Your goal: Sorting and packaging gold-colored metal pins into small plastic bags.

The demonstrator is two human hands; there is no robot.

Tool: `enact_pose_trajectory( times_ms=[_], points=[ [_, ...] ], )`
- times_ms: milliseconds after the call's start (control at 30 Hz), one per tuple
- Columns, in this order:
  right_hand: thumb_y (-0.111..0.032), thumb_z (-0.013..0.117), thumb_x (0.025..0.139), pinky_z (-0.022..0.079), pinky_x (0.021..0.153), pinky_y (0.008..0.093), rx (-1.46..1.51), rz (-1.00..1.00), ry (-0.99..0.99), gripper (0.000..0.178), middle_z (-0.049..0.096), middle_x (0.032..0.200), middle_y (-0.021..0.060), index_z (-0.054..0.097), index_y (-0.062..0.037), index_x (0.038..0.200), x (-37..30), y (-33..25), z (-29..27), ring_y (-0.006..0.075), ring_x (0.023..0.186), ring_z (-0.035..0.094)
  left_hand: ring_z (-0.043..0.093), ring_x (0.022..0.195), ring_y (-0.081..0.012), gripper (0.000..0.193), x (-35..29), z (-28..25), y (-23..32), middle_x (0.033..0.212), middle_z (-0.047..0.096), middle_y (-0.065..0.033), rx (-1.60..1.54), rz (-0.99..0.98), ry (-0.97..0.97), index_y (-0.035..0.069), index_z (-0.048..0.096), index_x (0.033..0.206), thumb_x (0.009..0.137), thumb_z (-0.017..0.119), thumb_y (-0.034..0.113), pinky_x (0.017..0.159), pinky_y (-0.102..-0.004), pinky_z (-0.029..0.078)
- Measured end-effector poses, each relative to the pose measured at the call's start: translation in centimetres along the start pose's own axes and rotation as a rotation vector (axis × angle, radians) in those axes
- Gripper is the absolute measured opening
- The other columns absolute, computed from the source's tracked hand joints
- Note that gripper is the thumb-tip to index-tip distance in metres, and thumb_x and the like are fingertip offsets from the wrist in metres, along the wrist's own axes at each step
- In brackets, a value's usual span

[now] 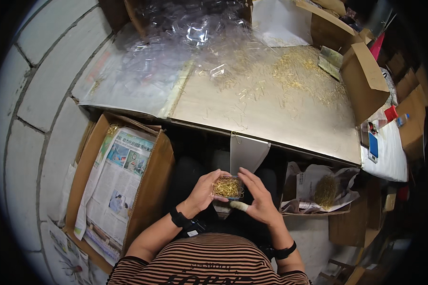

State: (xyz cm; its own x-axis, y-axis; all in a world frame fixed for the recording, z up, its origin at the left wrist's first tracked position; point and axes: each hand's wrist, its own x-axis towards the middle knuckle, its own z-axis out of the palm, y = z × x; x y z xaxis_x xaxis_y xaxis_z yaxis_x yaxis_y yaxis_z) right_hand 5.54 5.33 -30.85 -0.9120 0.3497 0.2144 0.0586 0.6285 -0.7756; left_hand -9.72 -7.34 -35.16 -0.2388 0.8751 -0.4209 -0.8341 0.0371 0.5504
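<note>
Over my lap, my left hand (205, 191) holds a small clear plastic box (215, 190) by its left side. Tangled gold-coloured wire pieces (227, 186) fill the box; their exact kind is too small to tell. On the box's other side is my right hand (260, 199), its fingers stretched out near the upper right corner and its thumb, wrapped in a pale cover, beside the lower right corner. Whether the right hand touches the box I cannot tell.
Ahead stands a worktable (214, 107) with scattered gold wire pieces (295, 69) and a heap of clear plastic boxes (195, 35). A newspaper-covered carton (150, 190) is at my left. At right, a paper-lined box (295, 206) holds a wire clump (325, 191). Cardboard (364, 78) edges the table.
</note>
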Motion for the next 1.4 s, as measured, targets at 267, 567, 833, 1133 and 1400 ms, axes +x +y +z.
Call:
enact_pose_trajectory(
  times_ms=[267,567,833,1133,1400],
  points=[
    [-0.014,0.074,0.072,0.048,0.09,0.0362,0.134,0.009,0.058,0.048,0.051,0.127,0.0137,0.056,-0.0035,0.115,0.2,1.4,2.1,0.0309,0.11,0.055,0.065,0.079,-0.0149,0.025,0.1,0.1,-0.9,0.094,0.062,-0.0074,0.11,0.093,0.062,0.003,0.053,0.11,0.097,0.041,0.021,0.056,-0.029,0.058],
    [-0.009,0.067,0.074,0.049,0.081,0.0373,-0.296,-0.222,0.192,0.033,0.06,0.112,0.013,0.06,-0.0016,0.105,1.1,1.3,3.1,0.029,0.091,0.061,0.064,0.079,-0.0139,0.023,0.2,0.6,-0.9,0.095,0.062,-0.0067,0.105,0.168,0.164,0.003,0.053,0.109,0.097,0.04,0.018,0.055,-0.0278,0.057],
    [-0.011,0.065,0.076,0.048,0.082,0.0411,-0.268,-0.226,0.338,0.02,0.064,0.104,0.0093,0.063,-0.0023,0.094,2.3,1.1,3.5,0.0258,0.086,0.063,0.065,0.077,-0.0133,0.023,0.2,1.3,0.0,0.094,0.062,-0.0072,0.161,0.285,0.201,0.003,0.054,0.108,0.097,0.042,0.019,0.053,-0.027,0.057],
    [-0.008,0.066,0.077,0.047,0.084,0.0398,-0.2,-0.032,0.388,0.033,0.058,0.118,0.0124,0.059,-0.0024,0.108,3.5,0.1,3.7,0.0283,0.096,0.06,0.065,0.075,-0.0141,0.025,-0.1,1.4,0.3,0.094,0.061,-0.0093,0.13,0.311,0.173,0.001,0.053,0.109,0.097,0.043,0.02,0.054,-0.0271,0.059],
    [-0.009,0.06,0.082,0.03,0.104,0.0468,-0.229,0.018,0.008,0.061,0.036,0.142,0.0127,0.036,-0.0072,0.137,2.3,-0.2,2.5,0.032,0.131,0.033,0.064,0.078,-0.0143,0.021,0.4,0.6,-0.3,0.095,0.061,-0.0078,0.126,0.322,0.181,0.001,0.053,0.11,0.093,0.05,0.013,0.057,-0.0295,0.059]
  ],
)
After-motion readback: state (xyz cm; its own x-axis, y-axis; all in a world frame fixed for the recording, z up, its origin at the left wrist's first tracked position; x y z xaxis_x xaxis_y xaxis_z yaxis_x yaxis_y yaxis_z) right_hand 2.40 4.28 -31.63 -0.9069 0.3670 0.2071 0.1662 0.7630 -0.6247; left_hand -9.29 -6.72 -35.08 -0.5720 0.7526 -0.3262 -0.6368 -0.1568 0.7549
